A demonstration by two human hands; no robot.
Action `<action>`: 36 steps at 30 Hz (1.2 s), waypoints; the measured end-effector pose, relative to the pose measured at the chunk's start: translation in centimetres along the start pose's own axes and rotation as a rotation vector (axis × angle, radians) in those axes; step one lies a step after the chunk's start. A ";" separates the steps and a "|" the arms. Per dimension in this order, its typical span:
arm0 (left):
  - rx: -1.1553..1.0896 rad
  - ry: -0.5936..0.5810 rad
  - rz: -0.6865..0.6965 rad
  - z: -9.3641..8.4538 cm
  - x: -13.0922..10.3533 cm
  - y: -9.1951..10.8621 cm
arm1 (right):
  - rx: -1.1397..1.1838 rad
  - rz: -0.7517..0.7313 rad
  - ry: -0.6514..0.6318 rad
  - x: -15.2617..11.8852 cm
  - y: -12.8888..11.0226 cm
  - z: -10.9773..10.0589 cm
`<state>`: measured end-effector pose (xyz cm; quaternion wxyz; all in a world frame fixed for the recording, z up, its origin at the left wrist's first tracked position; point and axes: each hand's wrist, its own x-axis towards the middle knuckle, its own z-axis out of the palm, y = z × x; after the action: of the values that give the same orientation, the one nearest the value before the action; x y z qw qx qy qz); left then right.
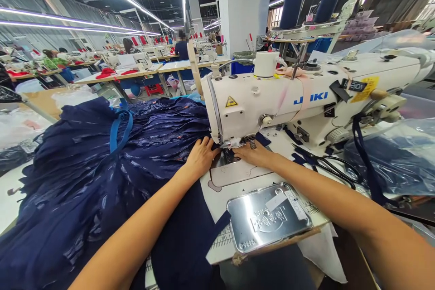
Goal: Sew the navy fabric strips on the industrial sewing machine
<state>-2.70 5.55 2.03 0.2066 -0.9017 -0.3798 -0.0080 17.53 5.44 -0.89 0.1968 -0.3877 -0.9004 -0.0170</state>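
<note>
Just left of the sewing machine's needle area, my left hand is closed on the edge of navy fabric, its fingers bent. My right hand reaches in from the other side, under the head of the white sewing machine. Its fingertips are pinched together close to the presser foot; a small dark piece lies there, but what they hold cannot be made out. A large gathered pile of navy garments spreads to the left, with a blue strap across it.
A shiny metal tin lid lies at the table's front edge. Black scissors and fabric scraps are to the right, beside a clear plastic bag. Navy thread cones stand behind. People sit at other machines farther back.
</note>
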 end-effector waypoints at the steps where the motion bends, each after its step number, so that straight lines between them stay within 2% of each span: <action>1: -0.001 0.007 0.006 0.1 0.1 0.0 | -0.039 0.021 -0.019 -0.1 -0.1 0.0; 5: -0.020 0.037 0.007 0.7 -0.1 0.0 | -0.173 0.109 -0.097 -0.3 -1.0 -0.3; 11: -0.031 0.032 -0.002 0.8 -0.1 -0.1 | -0.225 0.185 -0.178 0.0 -2.1 -1.0; 26: -0.035 -0.013 -0.015 0.6 0.5 -0.2 | -0.284 0.227 -0.072 0.2 -3.0 -0.6; 36: -0.056 -0.031 -0.031 0.9 1.1 -0.3 | -0.326 0.313 -0.093 0.2 -3.2 0.4</action>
<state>-2.23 6.84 1.50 0.1754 -0.9010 -0.3967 -0.0080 15.00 3.45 -0.81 0.0901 -0.5496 -0.8228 -0.1135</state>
